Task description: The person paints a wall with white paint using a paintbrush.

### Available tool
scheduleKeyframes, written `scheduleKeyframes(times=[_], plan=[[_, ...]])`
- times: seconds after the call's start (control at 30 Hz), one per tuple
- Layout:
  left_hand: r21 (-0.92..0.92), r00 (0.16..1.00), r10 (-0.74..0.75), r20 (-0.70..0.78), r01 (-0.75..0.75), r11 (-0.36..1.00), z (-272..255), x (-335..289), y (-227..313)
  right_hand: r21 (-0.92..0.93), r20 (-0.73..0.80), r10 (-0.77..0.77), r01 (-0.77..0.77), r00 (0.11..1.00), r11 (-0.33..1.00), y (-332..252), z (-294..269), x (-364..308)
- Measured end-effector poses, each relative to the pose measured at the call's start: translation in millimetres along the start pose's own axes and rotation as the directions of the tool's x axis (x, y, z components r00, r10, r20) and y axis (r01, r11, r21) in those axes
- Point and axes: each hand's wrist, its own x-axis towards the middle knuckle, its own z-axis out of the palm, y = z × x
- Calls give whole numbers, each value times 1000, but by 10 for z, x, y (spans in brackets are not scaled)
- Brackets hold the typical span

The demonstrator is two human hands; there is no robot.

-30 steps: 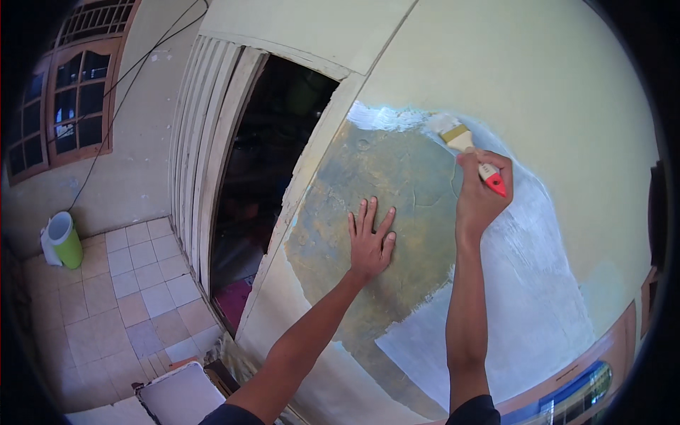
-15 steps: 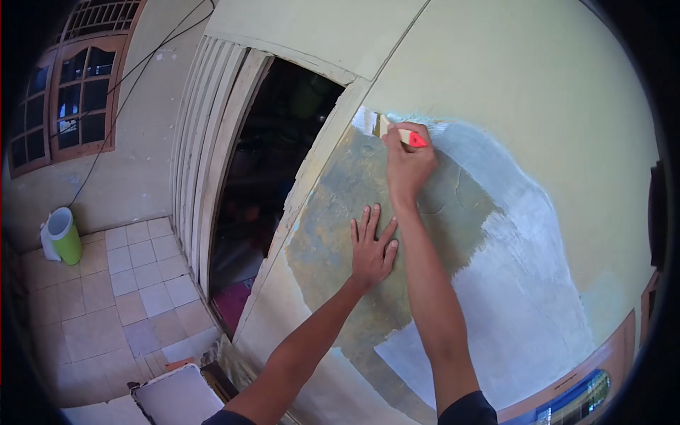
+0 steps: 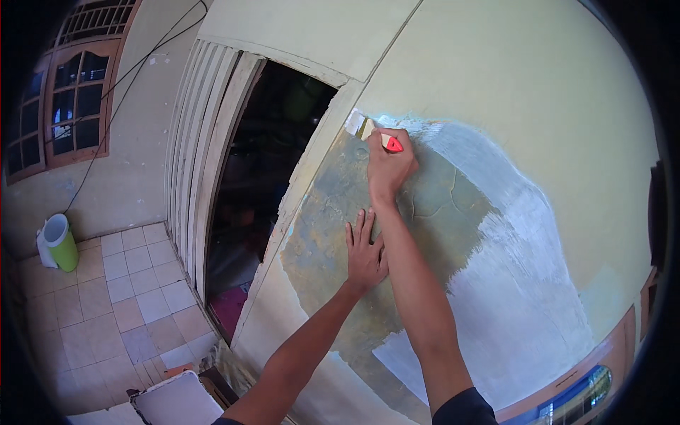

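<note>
My right hand [image 3: 392,163] is closed around the handle of a paintbrush [image 3: 370,130], whose handle end is bright red. White paint covers the bristles, which touch the wall at the upper left corner of a bare grey-brown patch [image 3: 319,234]. Lower down, my left hand [image 3: 365,253] lies flat against that patch, fingers spread, partly behind my right forearm. Fresh white paint [image 3: 510,283] covers the patch's right and lower right, and a thinner streaky band runs along its top edge. A crack shows in the bare plaster right of my right hand.
Left of the patch is a dark open doorway [image 3: 269,156] with a chipped frame. A white container [image 3: 177,400] stands at the lower left. Farther off are a green bin [image 3: 61,244] on the tiled floor [image 3: 99,304], a wooden window [image 3: 78,95] and hanging black cables.
My right hand has drawn the brush left and slightly down toward the door-side edge of the patch. My left hand stays flat on the wall.
</note>
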Motion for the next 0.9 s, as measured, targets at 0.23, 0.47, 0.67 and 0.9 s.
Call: scheduleKeyframes(times=[0.23, 0.47, 0.67, 0.9], plan=[[7, 1000, -10, -1, 10, 1000, -47, 40, 81, -15, -1, -140, 140, 990, 990, 20, -261, 85], [-2, 1000, -17, -10, 17, 1000, -73, 57, 127, -37, 6, -93, 93, 996, 995, -109, -399, 219], [15, 1000, -15, -10, 16, 1000, -63, 55, 125, -40, -34, -164, 162, 986, 986, -105, -484, 249], [12, 1000, -10, -5, 11, 1000, -76, 57, 114, -52, -21, -207, 206, 978, 977, -13, -562, 209]])
